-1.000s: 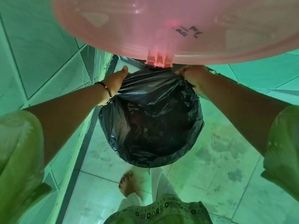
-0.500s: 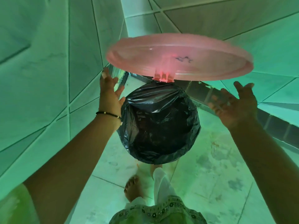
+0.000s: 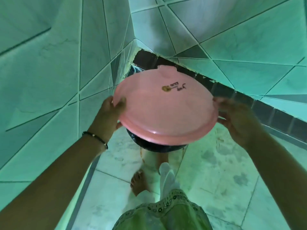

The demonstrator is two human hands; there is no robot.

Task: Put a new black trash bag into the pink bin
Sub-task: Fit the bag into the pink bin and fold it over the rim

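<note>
The pink bin's round lid [image 3: 164, 112] is tilted down over the bin and hides almost all of it. Black handwriting and a small yellow mark sit near its far side. Only a dark strip of the black trash bag [image 3: 157, 147], folded over the bin's rim, shows under the lid's near edge. My left hand [image 3: 110, 117] grips the lid's left edge, thumb on top. My right hand [image 3: 235, 118] is at the lid's right edge, fingers curled against the rim.
The bin stands in a corner of green-tinted tiled walls [image 3: 49, 80], with a dark skirting strip [image 3: 249, 100] along the right wall. My bare foot [image 3: 138, 181] and white trouser leg stand on the stained tiled floor [image 3: 216, 163] just in front of the bin.
My hands left the bag's rim, rose open beside the raised lid, and now hold the lid by its edges. The lid has swung down over the bag-lined bin.
</note>
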